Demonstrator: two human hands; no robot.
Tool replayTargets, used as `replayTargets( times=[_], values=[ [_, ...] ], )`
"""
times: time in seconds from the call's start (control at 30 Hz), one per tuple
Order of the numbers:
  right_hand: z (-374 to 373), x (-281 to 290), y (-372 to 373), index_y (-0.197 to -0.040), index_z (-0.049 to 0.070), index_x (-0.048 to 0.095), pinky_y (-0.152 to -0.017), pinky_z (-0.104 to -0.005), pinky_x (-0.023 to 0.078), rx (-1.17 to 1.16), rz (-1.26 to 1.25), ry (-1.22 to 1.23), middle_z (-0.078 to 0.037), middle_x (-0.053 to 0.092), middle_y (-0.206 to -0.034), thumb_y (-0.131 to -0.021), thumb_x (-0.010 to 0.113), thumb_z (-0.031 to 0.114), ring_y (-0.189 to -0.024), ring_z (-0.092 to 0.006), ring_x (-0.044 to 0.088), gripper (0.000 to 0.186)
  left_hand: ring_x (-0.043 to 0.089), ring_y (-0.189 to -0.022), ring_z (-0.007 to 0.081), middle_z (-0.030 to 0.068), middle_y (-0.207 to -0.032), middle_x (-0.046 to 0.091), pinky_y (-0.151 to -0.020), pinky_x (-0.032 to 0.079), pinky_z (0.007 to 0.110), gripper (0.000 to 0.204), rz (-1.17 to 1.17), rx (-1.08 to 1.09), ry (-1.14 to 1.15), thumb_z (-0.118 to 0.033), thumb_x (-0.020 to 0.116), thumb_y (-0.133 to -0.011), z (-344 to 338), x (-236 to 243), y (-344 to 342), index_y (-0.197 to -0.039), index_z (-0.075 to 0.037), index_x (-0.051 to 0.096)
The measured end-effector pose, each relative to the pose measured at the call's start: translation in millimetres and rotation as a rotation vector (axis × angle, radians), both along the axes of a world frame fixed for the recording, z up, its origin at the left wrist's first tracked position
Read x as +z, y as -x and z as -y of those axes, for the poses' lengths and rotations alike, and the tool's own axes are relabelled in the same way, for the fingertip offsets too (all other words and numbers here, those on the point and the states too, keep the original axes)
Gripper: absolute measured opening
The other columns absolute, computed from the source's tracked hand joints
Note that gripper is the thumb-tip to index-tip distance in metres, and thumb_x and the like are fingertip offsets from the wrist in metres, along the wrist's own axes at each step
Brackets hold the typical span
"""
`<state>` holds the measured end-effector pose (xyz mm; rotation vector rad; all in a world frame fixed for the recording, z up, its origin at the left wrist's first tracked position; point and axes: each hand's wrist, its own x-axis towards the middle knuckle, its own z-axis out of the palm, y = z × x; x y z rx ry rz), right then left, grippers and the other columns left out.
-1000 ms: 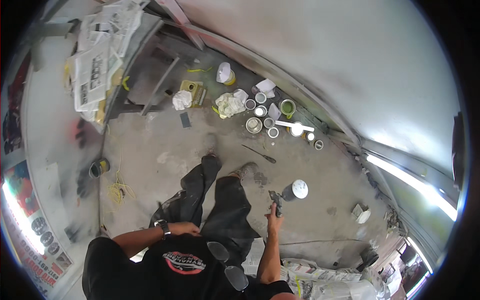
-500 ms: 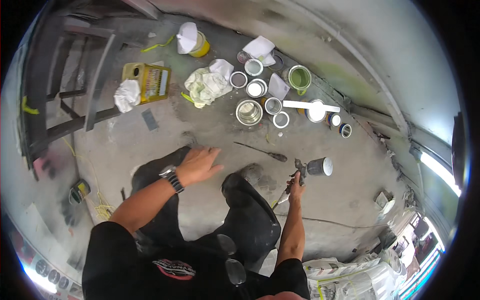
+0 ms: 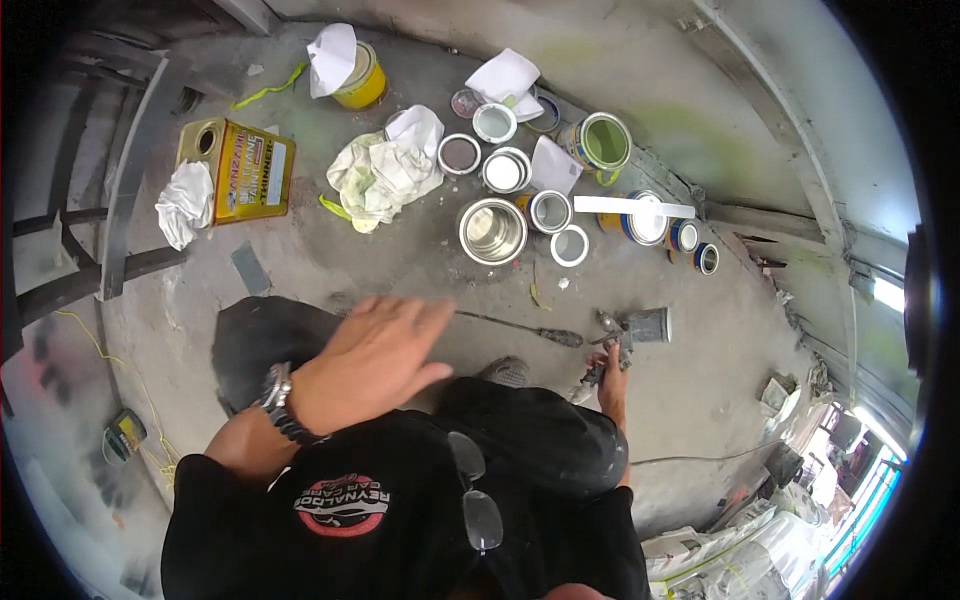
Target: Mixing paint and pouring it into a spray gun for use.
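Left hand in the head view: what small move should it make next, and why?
Perhaps the left hand should reach for the screwdriver: the hand is open and looks empty, that tool lies on the floor ahead, and the right hand is taken up gripping a spray gun.

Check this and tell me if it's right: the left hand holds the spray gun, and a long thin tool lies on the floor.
Not quite: the right hand, not the left hand, holds the spray gun, as the head view shows. A long thin tool does lie on the floor.
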<state>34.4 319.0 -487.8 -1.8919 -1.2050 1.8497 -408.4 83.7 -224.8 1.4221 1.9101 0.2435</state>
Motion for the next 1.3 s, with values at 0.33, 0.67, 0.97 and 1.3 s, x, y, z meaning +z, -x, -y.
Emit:
replayTargets(
  times=[0.33, 0.67, 0.97, 1.3],
  values=[
    [-73, 107, -42, -0.104, -0.003, 0.069, -0.075, -0.0415, 0.05, 0.392, 0.676, -0.923, -0.021, 0.068, -0.091, -0.101, 0.059, 0.036, -0.082, -0.0307, 0.064, 0.041, 0.064, -0.096, 0.0407, 0.0239, -0.103, 0.063, -0.083, 0.053, 0.048, 0.079, -0.037, -0.54, -0.029, -0.041, 0.083, -0.075, -62, -41, 44, -0.125, 0.009, 0.049],
    [-157, 128, 212, -0.102, 0.001, 0.073, -0.076, -0.0416, 0.052, 0.387, 0.336, -1.224, -0.022, 0.07, -0.092, -0.093, 0.068, 0.027, -0.085, -0.037, 0.068, 0.027, 0.054, -0.118, 0.0385, 0.0239, -0.135, 0.045, -0.098, 0.047, 0.047, 0.131, -0.303, 0.11, -0.383, -0.051, 0.093, -0.052, -98, -197, 0, -0.149, 0.007, 0.026],
    [-138, 80, 241, -0.098, 0.002, 0.069, -0.077, -0.0473, 0.054, 0.768, 0.424, -1.476, -0.019, 0.063, -0.1, -0.092, 0.065, 0.017, -0.094, -0.0382, 0.064, 0.016, 0.047, -0.119, 0.039, 0.0204, -0.13, 0.044, -0.101, 0.042, 0.048, 0.108, -0.174, 0.117, -0.488, -0.034, 0.092, -0.057, -83, -200, -24, -0.145, -0.005, 0.036],
    [-152, 64, 250, -0.095, 0.003, 0.068, -0.081, -0.0485, 0.054, 0.876, 0.508, -1.523, -0.018, 0.062, -0.107, -0.088, 0.061, 0.014, -0.101, -0.0348, 0.064, 0.014, 0.043, -0.124, 0.0411, 0.0207, -0.132, 0.042, -0.107, 0.038, 0.048, 0.107, -0.214, 0.045, -0.546, -0.028, 0.093, -0.055, -56, -166, -17, -0.144, -0.007, 0.037]
  ],
)
